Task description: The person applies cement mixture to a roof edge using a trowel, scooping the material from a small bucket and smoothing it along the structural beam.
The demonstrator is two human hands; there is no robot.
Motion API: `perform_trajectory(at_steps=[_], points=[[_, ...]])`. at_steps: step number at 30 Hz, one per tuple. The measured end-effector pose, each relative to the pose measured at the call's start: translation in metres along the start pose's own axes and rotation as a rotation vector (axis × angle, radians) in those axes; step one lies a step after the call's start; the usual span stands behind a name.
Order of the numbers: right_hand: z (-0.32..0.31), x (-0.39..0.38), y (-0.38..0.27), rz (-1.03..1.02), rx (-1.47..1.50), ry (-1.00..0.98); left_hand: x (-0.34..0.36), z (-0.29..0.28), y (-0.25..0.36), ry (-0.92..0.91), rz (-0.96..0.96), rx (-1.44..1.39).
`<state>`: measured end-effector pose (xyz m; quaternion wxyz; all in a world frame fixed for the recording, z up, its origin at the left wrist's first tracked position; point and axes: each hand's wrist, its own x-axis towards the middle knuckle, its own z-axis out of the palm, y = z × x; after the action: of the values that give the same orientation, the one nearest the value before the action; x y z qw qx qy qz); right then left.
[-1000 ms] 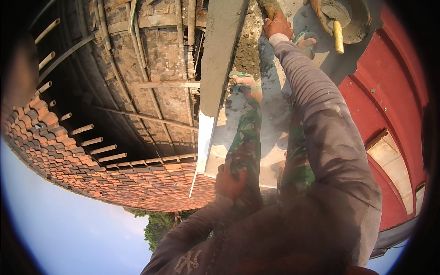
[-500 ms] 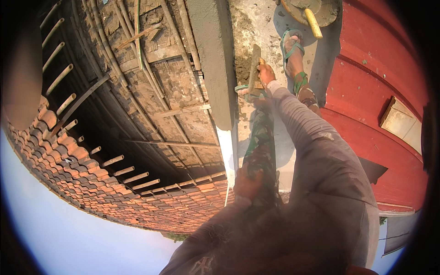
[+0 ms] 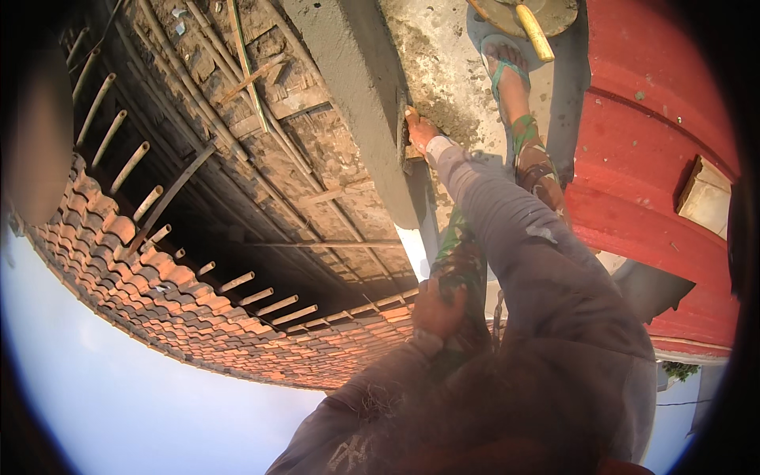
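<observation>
My right hand (image 3: 423,131) grips a plastering float (image 3: 404,133), its face pressed to the side of the grey mortar-coated wall (image 3: 360,87). The fingers wrap the handle, and part of the board is hidden by the hand. Wet mortar (image 3: 443,120) lies on the ledge beside the float. My left hand (image 3: 440,307) rests on my bent left leg in camouflage trousers (image 3: 467,273), fingers lying over the knee and holding nothing. At the top right, a tool with a yellow handle (image 3: 535,33) leans on a round pan of mortar (image 3: 558,14).
My sandalled right foot (image 3: 508,67) stands on the mortar-spotted concrete ledge (image 3: 483,103). A red metal roof (image 3: 649,158) borders it on the right, with a pale block (image 3: 706,198) on it. Left of the wall are a woven bamboo wall (image 3: 293,150) and a tiled roof (image 3: 198,317).
My right hand has moved the float left, from above the ledge onto the wall's side. The view has turned a little. My left hand stays on the knee.
</observation>
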<state>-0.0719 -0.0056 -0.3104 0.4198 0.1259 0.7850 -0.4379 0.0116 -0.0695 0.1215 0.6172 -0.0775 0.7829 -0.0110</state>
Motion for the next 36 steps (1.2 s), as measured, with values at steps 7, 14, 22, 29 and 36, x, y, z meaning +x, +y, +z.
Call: perform_trajectory(at_steps=[7, 14, 22, 29, 36], points=[[-0.027, 0.007, -0.018, 0.653, 1.46, 0.051, 0.01, -0.011, 0.006, 0.013, 0.037, -0.022], [-0.257, 0.086, -0.054, 0.239, 1.402, 0.251, 0.01, -0.017, 0.027, -0.036, -0.025, -0.006], [-0.267, 0.117, -0.029, 0.151, 0.684, 0.342, 0.012, -0.016, 0.038, -0.111, -0.085, -0.1], [-0.046, 0.01, -0.006, 0.619, 1.252, -0.098, 0.009, -0.029, 0.049, -0.046, -0.046, -0.07], [-0.206, 0.067, -0.04, 0.592, 1.481, 0.053, 0.008, -0.046, 0.063, -0.025, -0.092, -0.134]])
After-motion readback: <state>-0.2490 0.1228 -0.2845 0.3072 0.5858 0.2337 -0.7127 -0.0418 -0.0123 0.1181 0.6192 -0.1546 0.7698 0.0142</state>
